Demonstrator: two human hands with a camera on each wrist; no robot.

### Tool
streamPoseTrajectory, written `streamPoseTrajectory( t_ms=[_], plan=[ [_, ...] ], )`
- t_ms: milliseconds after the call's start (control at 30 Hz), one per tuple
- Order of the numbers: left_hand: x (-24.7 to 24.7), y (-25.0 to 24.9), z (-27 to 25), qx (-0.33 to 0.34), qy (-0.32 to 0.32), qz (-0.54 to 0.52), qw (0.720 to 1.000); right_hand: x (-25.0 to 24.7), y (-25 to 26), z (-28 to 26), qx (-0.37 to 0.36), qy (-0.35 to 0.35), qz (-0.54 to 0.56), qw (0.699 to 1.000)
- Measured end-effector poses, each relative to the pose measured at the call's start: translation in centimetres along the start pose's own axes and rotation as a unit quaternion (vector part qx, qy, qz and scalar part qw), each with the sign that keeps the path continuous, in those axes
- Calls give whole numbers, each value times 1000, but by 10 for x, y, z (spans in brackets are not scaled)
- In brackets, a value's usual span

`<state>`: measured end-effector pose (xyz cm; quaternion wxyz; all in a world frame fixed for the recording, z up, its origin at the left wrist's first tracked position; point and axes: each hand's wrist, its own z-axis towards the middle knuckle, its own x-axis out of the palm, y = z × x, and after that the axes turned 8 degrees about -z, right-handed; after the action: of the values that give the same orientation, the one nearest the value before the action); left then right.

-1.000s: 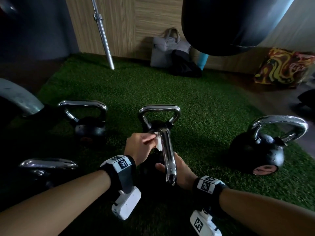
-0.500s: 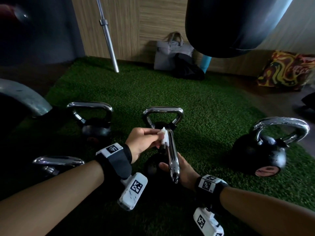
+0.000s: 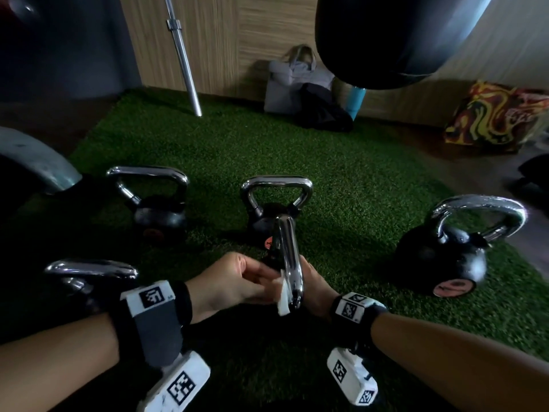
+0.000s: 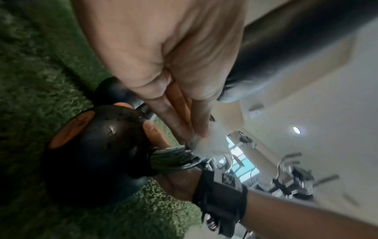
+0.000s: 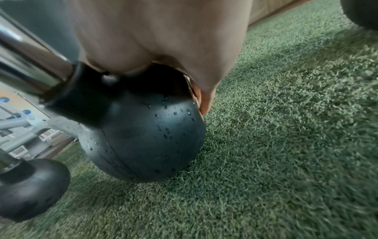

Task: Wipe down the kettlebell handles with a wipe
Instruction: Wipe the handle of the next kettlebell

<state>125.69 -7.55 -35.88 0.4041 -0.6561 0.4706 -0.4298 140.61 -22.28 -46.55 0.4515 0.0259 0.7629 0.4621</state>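
The nearest kettlebell point(image 5: 143, 137) stands on the green turf with its chrome handle point(image 3: 288, 251) edge-on to me. My left hand point(image 3: 267, 285) pinches a small white wipe point(image 3: 283, 297) against the near end of that handle. In the left wrist view the left hand's point(image 4: 196, 131) fingertips press the wipe point(image 4: 210, 145) onto the chrome just above the black ball point(image 4: 98, 153). My right hand point(image 3: 315, 289) sits behind the handle; in the right wrist view this hand point(image 5: 202, 100) curls over the wet black ball and holds it.
Other chrome-handled kettlebells stand around: one behind the held one point(image 3: 276, 185), one rear left point(image 3: 160, 215), one near left point(image 3: 89, 270), one right point(image 3: 442, 260). A black punching bag point(image 3: 395, 40) hangs overhead. A barbell point(image 3: 184, 58) and bags point(image 3: 297, 81) lean on the far wall.
My left hand has slid the wipe along the handle from its far end to the near end, towards me. The right hand has stayed on the ball.
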Motion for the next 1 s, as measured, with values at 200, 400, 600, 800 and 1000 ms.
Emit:
streamPoseTrajectory(
  t_ms=[200, 400, 600, 800, 1000],
  plan=[
    [-1, 15, -19, 215, -13, 278, 936, -1, 4, -2, -31, -18, -19, 999],
    [-3, 39, -21, 266, -1, 316, 911, 2, -2, 4, -17, -30, -10, 999],
    [-9, 51, -7, 259, 11, 396, 881, 4, -11, 9, -21, -27, -31, 999],
    [-16, 42, -5, 206, -58, 369, 904, -59, 20, 5, 8, 109, -107, 988],
    [-26, 1, 0, 175, -113, 161, 965, -118, 68, -31, -66, -73, -5, 995]
  ],
)
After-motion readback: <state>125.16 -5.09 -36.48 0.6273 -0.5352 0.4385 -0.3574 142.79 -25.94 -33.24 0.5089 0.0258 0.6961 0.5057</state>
